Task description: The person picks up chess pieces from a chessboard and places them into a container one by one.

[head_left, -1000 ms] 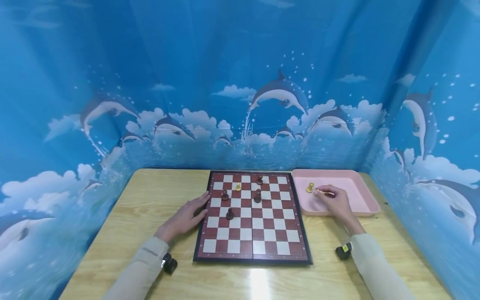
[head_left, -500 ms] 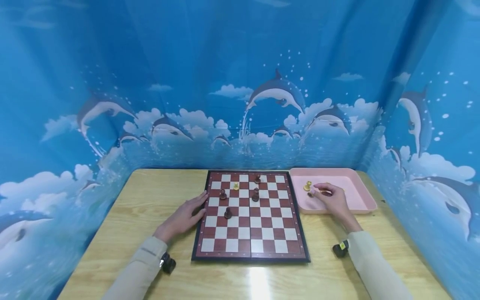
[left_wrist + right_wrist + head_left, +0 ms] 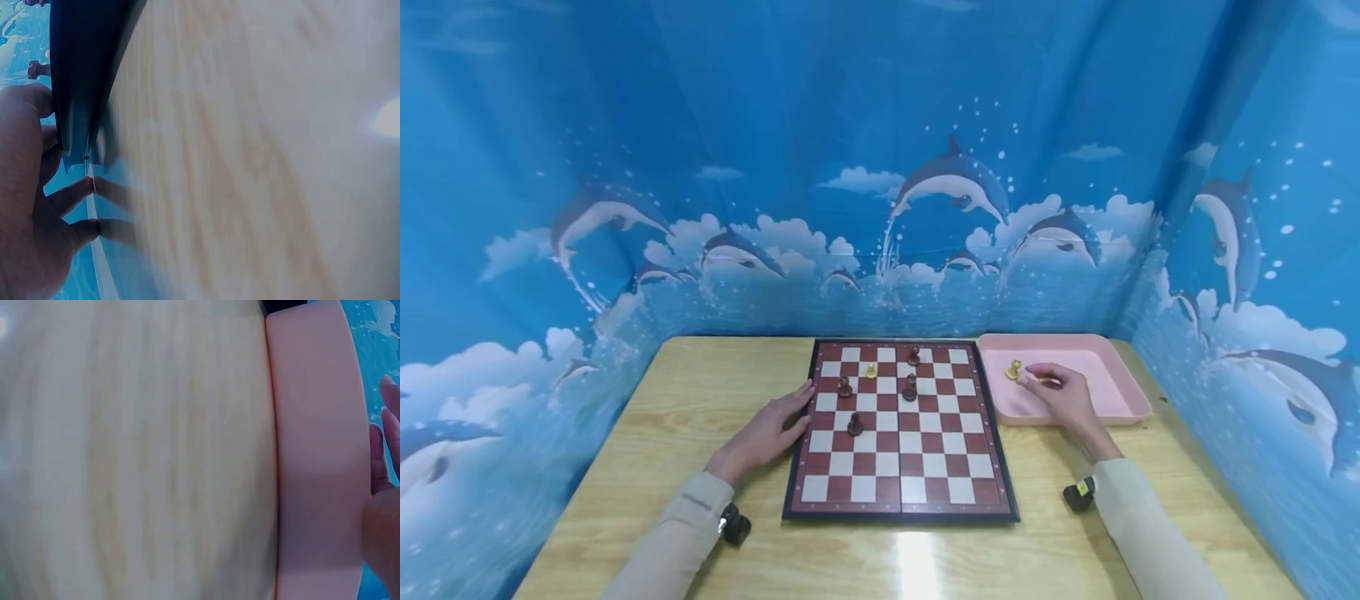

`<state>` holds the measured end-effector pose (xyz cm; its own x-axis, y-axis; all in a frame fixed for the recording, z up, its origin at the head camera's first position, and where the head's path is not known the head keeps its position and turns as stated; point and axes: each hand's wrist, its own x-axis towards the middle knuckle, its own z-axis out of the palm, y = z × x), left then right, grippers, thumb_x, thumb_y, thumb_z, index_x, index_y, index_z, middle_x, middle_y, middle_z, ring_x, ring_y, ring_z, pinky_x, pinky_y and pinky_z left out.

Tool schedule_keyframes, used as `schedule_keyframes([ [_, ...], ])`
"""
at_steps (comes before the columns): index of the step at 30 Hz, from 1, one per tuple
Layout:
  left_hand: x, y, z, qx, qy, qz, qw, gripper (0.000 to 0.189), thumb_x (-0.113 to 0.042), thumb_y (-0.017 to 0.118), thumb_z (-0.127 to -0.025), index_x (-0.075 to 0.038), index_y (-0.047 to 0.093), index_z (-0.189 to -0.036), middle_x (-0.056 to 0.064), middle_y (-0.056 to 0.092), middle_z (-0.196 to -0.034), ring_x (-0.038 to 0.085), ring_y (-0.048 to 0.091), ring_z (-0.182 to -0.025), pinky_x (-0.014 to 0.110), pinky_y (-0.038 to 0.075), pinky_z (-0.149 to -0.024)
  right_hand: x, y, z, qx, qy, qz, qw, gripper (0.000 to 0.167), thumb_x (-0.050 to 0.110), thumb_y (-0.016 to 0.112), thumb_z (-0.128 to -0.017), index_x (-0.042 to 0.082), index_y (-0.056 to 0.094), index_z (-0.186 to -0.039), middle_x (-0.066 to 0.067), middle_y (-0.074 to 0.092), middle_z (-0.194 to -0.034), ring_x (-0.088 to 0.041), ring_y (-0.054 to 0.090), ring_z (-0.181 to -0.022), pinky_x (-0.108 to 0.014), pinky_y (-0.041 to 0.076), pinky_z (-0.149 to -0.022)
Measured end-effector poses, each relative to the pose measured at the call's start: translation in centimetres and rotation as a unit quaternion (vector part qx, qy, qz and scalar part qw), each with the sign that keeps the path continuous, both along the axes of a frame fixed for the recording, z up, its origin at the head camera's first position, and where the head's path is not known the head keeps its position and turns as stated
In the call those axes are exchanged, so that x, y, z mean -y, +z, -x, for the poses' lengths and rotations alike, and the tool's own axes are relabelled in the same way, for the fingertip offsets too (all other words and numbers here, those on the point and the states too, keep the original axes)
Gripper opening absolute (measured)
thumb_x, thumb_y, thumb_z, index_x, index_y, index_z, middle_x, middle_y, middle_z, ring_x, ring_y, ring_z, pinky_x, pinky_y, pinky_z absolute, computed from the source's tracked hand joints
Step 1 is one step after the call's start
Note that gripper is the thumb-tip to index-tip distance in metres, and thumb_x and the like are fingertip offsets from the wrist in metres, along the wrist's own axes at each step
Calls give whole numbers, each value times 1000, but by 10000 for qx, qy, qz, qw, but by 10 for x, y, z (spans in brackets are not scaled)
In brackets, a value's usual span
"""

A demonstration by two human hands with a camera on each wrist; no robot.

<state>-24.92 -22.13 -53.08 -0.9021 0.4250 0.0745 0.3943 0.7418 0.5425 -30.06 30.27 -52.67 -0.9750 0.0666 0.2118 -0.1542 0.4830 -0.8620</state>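
In the head view my left hand lies at the left edge of the red-and-white chessboard, fingers extended along its dark border. The left wrist view shows that hand with its fingers spread beside the board's black side. My right hand is over the pink tray, with thumb and fingertips pinching a gold chess piece, mostly hidden by the fingers. Just left of these fingertips another gold chess piece stands in the tray. The right wrist view catches only part of my hand beyond the tray's wall.
Several dark chess pieces stand on the board, including a taller one near the middle and a pawn-like one to the left. A small gold pawn stands in the upper left part. Behind the wooden table hangs a blue dolphin curtain.
The right hand stays over the tray; the dark base of a piece showed at its fingertips half a second ago and is now hidden. The left hand keeps its place; the view shifts slightly.
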Motion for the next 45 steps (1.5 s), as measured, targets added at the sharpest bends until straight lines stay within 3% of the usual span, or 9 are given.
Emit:
schedule_keyframes([
  [8,3,1,0,-97,-28,-52,9999,59,-33,50,-108,-6,32,-158,12,26,-167,41,32,-149,65,25,-120,13,11,1,-74,470,-353,9982,32,16,73,-95,-7,70,-117,-26,67,-123,-28,60,-108,-7,49,-84],
  [16,2,0,1,-47,-79,-59,9999,59,-31,49,-108,-7,31,-158,12,25,-167,41,31,-150,65,24,-121,37,26,-3,-440,1119,-400,9919,21,6,75,-92,-6,73,-109,-23,72,-112,-17,67,-100,-23,56,-87],
  [23,2,0,2,-13,-55,-139,9999,57,-31,48,-109,-9,31,-159,11,24,-167,40,30,-151,65,22,-121,76,45,-8,112,2051,-615,9767,25,8,73,-94,-3,72,-116,-18,71,-118,-37,64,-109,-49,55,-96],
  [27,2,-3,2,-83,-147,-128,9998,55,-29,45,-110,-7,31,-159,12,25,-167,41,31,-150,66,23,-121,92,49,-10,402,2542,-969,9614,29,9,70,-96,0,69,-123,-18,69,-122,-34,64,-107,-47,57,-90],
  [31,2,-3,2,-95,-129,-144,9998,54,-27,45,-110,-8,32,-158,11,26,-167,41,32,-150,65,24,-121,109,49,-6,557,2977,-1056,9472,34,11,67,-98,-1,65,-130,-20,66,-127,-35,63,-113,-46,56,-93],
  [40,0,-1,3,-106,-152,-144,9997,54,-24,47,-109,-5,32,-158,13,26,-166,41,32,-149,68,23,-119,140,47,-2,936,3325,-1189,9309,50,22,66,-100,-1,54,-143,-22,59,-139,-38,59,-123,-53,52,-103],
  [45,2,-3,1,-88,-127,-141,9998,55,-25,47,-109,-6,32,-158,12,26,-166,41,32,-149,68,23,-119,148,45,0,969,3288,-1264,9309,48,21,67,-100,1,56,-142,-19,59,-140,-36,60,-121,-51,53,-102],
])
